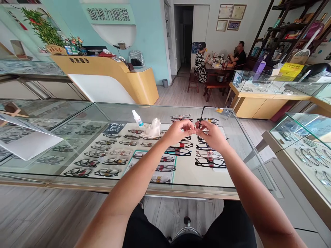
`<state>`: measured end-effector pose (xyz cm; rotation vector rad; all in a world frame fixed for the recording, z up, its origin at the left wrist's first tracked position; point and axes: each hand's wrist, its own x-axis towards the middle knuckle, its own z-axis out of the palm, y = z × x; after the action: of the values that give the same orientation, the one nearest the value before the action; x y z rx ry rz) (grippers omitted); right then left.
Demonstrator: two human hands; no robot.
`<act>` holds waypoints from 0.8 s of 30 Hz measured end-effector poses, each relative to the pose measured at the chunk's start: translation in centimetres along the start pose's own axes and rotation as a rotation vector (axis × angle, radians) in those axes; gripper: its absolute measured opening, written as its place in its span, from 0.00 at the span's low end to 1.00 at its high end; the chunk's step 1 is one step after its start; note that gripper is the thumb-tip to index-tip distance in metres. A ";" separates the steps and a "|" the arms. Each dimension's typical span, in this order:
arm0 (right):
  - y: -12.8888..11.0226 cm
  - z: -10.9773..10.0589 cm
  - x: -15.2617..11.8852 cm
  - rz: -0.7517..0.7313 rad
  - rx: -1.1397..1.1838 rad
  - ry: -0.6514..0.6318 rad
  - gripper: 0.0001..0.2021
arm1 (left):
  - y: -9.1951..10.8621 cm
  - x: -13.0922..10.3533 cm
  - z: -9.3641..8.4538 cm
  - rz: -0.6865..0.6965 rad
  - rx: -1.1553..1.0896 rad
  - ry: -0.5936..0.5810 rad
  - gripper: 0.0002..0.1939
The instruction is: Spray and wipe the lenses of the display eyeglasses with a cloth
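Above the glass counter (207, 190), both my hands meet at a pair of dark-framed eyeglasses (201, 116). My right hand (212, 135) is closed around it, and one slim black temple sticks up past the fingers. The fingers of my left hand (178, 132) are pinched against the same pair, thumb and forefinger together. My hands cover most of the frame and its lenses. Beneath them, inside the case, lie rows of other eyeglasses (210, 162). Left of my hands, a white spray bottle (137, 119) stands on the glass beside a crumpled white cloth (152, 128).
A white panel (28, 136) leans at the counter's left end. More glass display cases (305, 148) stand at the right. Beyond is a wooden reception desk (103, 74). Two people sit at a dark table (219, 69) at the back. A stool base (186, 230) shows between my legs.
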<state>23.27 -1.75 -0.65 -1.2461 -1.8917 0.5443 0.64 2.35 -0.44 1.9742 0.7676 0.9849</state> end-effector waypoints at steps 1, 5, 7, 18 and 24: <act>0.1 0.1 0.0 -0.001 -0.010 0.003 0.12 | 0.0 0.0 0.0 -0.003 -0.005 -0.001 0.25; 0.0 0.2 -0.2 -0.028 -0.129 0.027 0.14 | -0.2 0.1 -0.1 -0.035 -0.017 -0.029 0.26; -0.2 0.2 -0.3 -0.068 -0.283 0.053 0.16 | -0.3 0.1 -0.2 -0.070 -0.017 -0.077 0.26; -0.3 0.4 -0.4 -0.144 -0.336 0.025 0.17 | -0.6 0.2 -1.4 -0.094 -0.183 -0.344 0.29; 0.1 0.0 -0.4 -0.109 -0.231 0.074 0.17 | -2.2 0.7 -4.9 0.009 -0.196 0.019 0.26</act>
<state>23.42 -2.12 -0.85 -1.2802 -1.9884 0.2236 -3.50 5.86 -0.11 1.8036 0.6471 1.0443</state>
